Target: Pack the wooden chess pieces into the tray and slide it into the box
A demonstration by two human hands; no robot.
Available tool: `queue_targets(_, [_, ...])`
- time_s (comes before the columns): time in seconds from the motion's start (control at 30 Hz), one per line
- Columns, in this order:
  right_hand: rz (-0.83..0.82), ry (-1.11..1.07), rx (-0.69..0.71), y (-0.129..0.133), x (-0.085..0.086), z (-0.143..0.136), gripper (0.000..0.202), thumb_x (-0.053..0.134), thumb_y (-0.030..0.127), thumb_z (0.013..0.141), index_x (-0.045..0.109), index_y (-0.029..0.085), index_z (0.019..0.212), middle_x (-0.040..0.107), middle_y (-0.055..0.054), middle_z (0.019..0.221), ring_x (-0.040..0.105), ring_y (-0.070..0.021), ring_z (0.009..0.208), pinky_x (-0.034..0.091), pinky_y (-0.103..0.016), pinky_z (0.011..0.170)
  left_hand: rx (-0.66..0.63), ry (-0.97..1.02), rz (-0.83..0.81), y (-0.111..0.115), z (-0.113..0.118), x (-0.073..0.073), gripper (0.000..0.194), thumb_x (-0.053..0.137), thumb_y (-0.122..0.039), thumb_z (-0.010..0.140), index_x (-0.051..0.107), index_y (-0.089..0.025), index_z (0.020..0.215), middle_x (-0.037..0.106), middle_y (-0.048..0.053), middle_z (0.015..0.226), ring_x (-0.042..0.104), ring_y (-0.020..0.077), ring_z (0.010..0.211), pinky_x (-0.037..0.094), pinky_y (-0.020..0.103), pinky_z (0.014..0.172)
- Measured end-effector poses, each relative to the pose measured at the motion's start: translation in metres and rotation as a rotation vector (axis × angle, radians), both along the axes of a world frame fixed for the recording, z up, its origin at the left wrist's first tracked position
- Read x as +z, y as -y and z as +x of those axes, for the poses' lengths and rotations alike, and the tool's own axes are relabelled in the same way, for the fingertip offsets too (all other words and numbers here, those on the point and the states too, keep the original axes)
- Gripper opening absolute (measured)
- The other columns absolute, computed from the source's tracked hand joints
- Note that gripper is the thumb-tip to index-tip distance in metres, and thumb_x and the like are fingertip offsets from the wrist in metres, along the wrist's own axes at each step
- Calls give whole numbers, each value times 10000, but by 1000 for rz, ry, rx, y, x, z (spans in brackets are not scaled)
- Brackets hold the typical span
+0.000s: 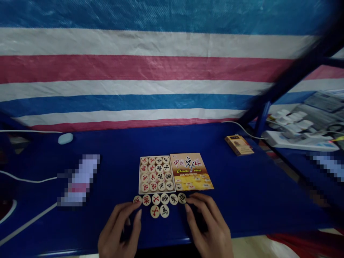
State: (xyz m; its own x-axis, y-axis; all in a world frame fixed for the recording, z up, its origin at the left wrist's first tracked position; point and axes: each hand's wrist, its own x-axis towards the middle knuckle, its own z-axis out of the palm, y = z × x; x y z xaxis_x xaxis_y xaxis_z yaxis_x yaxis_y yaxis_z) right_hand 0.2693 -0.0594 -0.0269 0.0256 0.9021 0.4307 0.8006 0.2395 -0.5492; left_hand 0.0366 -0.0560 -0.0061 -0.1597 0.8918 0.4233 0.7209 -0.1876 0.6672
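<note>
Several round Chinese chess pieces (pixel 165 199) lie in a row on the blue table, red characters on the left and black on the right. My left hand (pixel 119 229) has a fingertip on the leftmost red piece (pixel 137 200), its thumb apart. At the row's other end, my right hand (pixel 208 227) rests its fingertips against the edge of the rightmost black piece (pixel 182 198), thumb and fingers spread. Just below the row sit a red piece (pixel 155 211) and a black piece (pixel 165 211), side by side. Behind them is a square white box (pixel 157 193) filled with more pieces.
The printed Chinese chess lid (pixel 192 172) lies right of the box. A cigarette-like carton (pixel 239 145) is at the back right, near a white power strip (pixel 298 139). On the left are a blurred-out phone-like object (pixel 80 181), white cables and a pale earbud-type case (pixel 65 138).
</note>
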Motion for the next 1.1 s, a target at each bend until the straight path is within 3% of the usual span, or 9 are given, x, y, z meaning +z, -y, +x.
queue_targets(0.27, [-32, -15, 89, -7, 4, 7, 200, 572, 271, 986, 623, 245, 1178, 658, -66, 1172, 648, -209, 1112, 568, -343, 930, 24, 94, -65, -12, -7, 2, 130, 586, -316, 993, 683, -260, 1059, 667, -9, 975, 599, 92, 693, 498, 247, 645])
queue_targets(0.4, [16, -36, 75, -19, 15, 9, 197, 582, 252, 984, 636, 258, 1174, 670, -41, 1182, 660, -179, 1117, 553, -309, 962, -34, -32, 33, -29, -14, 2, 144, 624, -286, 971, 682, -276, 1102, 660, 6, 1052, 640, 125, 822, 529, 268, 739])
queue_targets(0.53, [91, 6, 106, -50, 29, -1, 185, 583, 234, 982, 638, 261, 1157, 678, -39, 1157, 664, -183, 1095, 556, -340, 957, -98, -237, 23, -64, -15, 6, 213, 615, -286, 967, 657, -276, 1176, 643, 39, 1206, 643, 214, 1075, 550, 364, 888])
queue_targets(0.7, [-51, 218, 235, -86, 41, -18, 261, 565, 262, 984, 605, 246, 1240, 632, -80, 1259, 637, -251, 1145, 570, -434, 935, -175, -397, -40, -92, -7, 6, 220, 582, -247, 979, 627, -262, 1194, 653, 40, 1218, 653, 234, 1040, 551, 424, 888])
queue_targets(0.8, [-76, 267, 264, -96, 40, -25, 214, 542, 219, 986, 613, 227, 1188, 631, -87, 1216, 640, -253, 1110, 579, -417, 885, -185, -412, -34, -94, -3, 2, 201, 578, -235, 980, 624, -256, 1175, 664, 39, 1174, 658, 232, 996, 552, 418, 850])
queue_targets(0.9, [-80, 266, 206, -100, 36, -29, 151, 534, 221, 992, 614, 219, 1121, 636, -88, 1166, 657, -244, 1031, 580, -380, 786, -176, -400, -30, -93, -2, 1, 171, 579, -227, 978, 629, -257, 1139, 666, 36, 1138, 657, 228, 957, 556, 404, 806])
queue_targets(1.1, [-53, 144, 143, -97, 29, -30, 107, 538, 234, 995, 588, 219, 1088, 653, -79, 1090, 677, -217, 933, 551, -334, 703, -154, -233, 36, -85, -5, 9, 197, 599, -230, 976, 633, -272, 1166, 657, 32, 1156, 671, 191, 952, 578, 370, 828])
